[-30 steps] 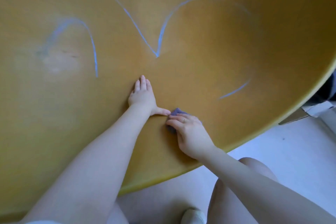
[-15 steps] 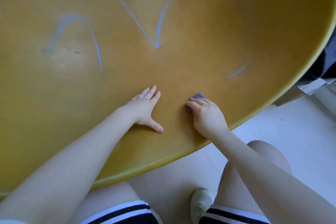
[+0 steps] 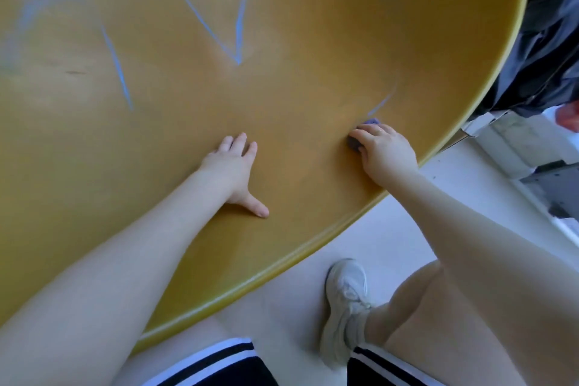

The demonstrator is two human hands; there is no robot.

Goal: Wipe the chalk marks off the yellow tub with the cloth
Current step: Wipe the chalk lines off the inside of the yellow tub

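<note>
- The yellow tub (image 3: 313, 41) filled most of the view, its broad curved surface facing the camera and its rolled rim running from near left up to far right.
- The right hand (image 3: 387, 152) pressed a small purple cloth (image 3: 371, 122) against the tub close to the right rim; the fingers were curled over the cloth, so only its far edge and a dark bit under the thumb showed; a ring sat on one finger.
- A short chalk stroke (image 3: 380, 105) lay just beyond the cloth, nearly touching it.
- The left hand (image 3: 233, 171) lay flat on the tub to the left of the cloth, fingers straight and together, thumb spread out toward the near side; it held nothing.
- Farther off, a blue V-shaped mark (image 3: 236, 41) sat at centre; a slanted line (image 3: 117, 69) and a smeared arc (image 3: 34, 9) lay to its left.
- Below the rim, a pale floor (image 3: 391, 229), a white shoe (image 3: 346, 307) and dark shorts with white stripes (image 3: 219, 360) showed.
</note>
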